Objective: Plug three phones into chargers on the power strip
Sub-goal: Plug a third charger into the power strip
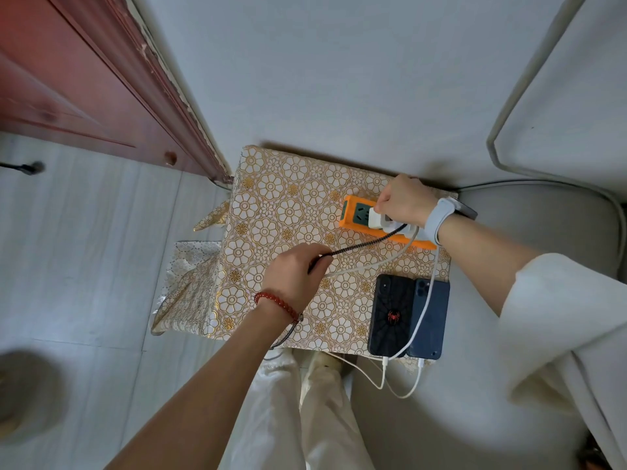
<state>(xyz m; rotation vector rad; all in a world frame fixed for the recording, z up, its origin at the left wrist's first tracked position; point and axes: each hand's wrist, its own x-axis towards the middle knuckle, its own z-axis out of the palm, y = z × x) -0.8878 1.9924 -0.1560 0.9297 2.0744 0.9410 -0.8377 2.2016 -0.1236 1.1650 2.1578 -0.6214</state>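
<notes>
Phones (409, 315) two already cabled; right hand (403, 200) pinches third charger (379, 218) into power strip (353, 215), left hand (295, 273) grips braided cable (366, 244)

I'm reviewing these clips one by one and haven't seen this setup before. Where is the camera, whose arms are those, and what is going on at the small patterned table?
There is no machine here. The one picture comes from a wide-angle camera worn on a person's head, looking down, so the two arms are the wearer's own. The right hand, with a pale wristband, grips a white charger at the orange power strip. Whether it is fully seated cannot be told. The left hand, with a red bead bracelet, holds a black braided cable that runs to the chargers. On the table, covered in a gold flower cloth, two phones lie face down side by side: a spider-case phone and a blue phone, each with a white cable at its near end. A third phone is not visible.
</notes>
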